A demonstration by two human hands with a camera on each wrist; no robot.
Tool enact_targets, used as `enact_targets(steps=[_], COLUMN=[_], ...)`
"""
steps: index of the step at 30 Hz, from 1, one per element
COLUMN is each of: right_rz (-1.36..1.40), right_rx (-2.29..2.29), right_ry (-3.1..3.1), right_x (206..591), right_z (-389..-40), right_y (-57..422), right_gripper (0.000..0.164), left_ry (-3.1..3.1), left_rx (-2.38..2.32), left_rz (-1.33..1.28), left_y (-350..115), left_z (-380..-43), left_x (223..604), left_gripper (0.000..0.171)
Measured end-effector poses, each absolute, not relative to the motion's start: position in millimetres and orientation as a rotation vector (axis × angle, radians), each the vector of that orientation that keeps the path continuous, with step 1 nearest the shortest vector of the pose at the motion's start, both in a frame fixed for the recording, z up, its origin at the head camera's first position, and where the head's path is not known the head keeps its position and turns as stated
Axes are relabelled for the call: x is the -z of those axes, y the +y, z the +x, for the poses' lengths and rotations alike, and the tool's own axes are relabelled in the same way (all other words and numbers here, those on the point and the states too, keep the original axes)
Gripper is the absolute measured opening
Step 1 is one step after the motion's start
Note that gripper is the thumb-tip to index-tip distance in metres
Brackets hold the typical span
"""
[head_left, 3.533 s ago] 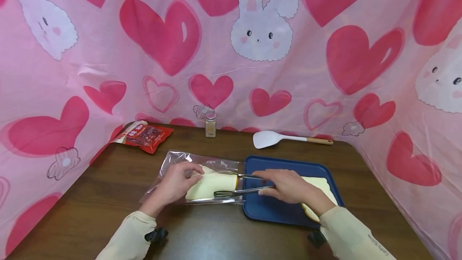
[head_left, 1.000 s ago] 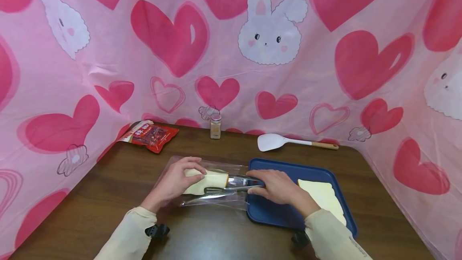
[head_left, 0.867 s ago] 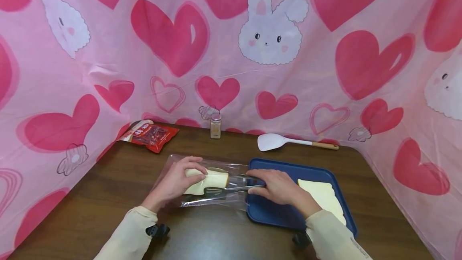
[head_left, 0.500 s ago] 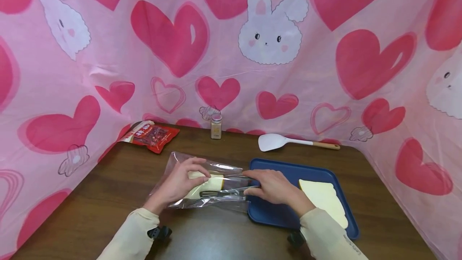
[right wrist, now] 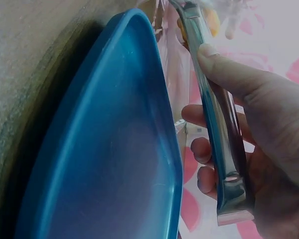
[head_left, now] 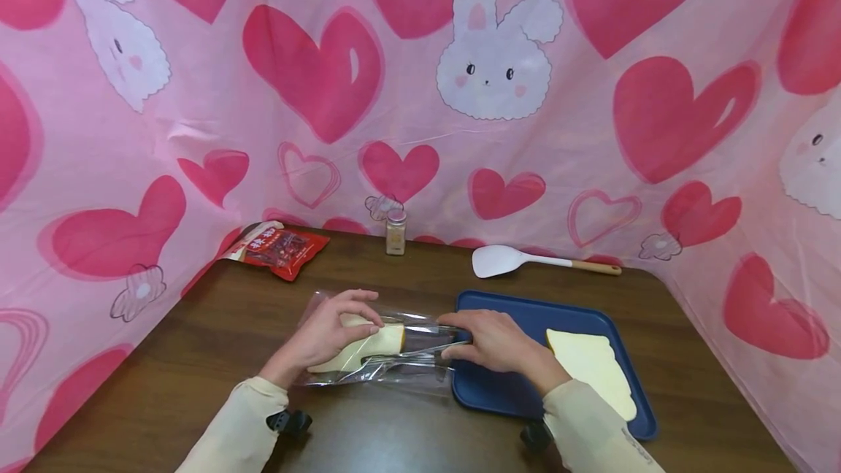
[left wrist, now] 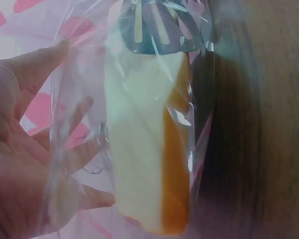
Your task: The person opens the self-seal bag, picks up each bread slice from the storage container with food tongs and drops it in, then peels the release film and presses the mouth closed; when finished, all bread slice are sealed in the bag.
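A slice of bread [head_left: 384,341] with a brown crust lies inside a clear plastic bag [head_left: 420,378] on the table. My left hand [head_left: 328,331] holds the bag over the bread, thumb and fingers at the film. In the left wrist view, the slotted tip of metal tongs [left wrist: 157,27] overlaps one end of the bread. My right hand [head_left: 496,341] grips the tongs with thumb and fingers on opposite arms, just above the left edge of a blue tray [head_left: 506,393]. The tongs' tips reach into the bag around the bread.
Another bread slice [head_left: 594,371] lies on the tray's right side. Behind stand a spice jar [head_left: 396,233], a red snack packet [head_left: 282,250] and a white spatula [head_left: 499,260] with a wooden handle. A pink heart-print cloth [head_left: 407,130] walls the table.
Over these frames the tongs and my right hand have shifted left, and the bread has moved deeper into the bag. My left hand stays at the bag, whose film has shifted.
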State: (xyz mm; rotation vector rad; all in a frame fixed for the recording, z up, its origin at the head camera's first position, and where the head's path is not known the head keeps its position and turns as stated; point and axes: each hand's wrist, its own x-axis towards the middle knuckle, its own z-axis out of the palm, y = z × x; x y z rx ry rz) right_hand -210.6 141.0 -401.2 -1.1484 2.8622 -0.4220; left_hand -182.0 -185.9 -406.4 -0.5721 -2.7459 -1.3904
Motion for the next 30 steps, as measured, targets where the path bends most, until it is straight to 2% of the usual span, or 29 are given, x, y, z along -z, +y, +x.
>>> enact_targets(steps=[15, 30], right_rz=[-1.039, -1.045], right_rx=[0.442, 0.461], right_ry=[2.820, 2.830], right_x=[395.5, 392.1], right_z=[-213.3, -212.8], right_y=[127.1, 121.3], right_gripper=[0.062, 0.060], left_ry=[-2.725, -2.717], left_rx=[1.421, 1.407], left_rz=[-0.556, -0.556], left_y=[-184.1, -186.0], left_z=[-182.2, -182.3], left_x=[408.5, 407.1], left_gripper=[0.007, 0.006])
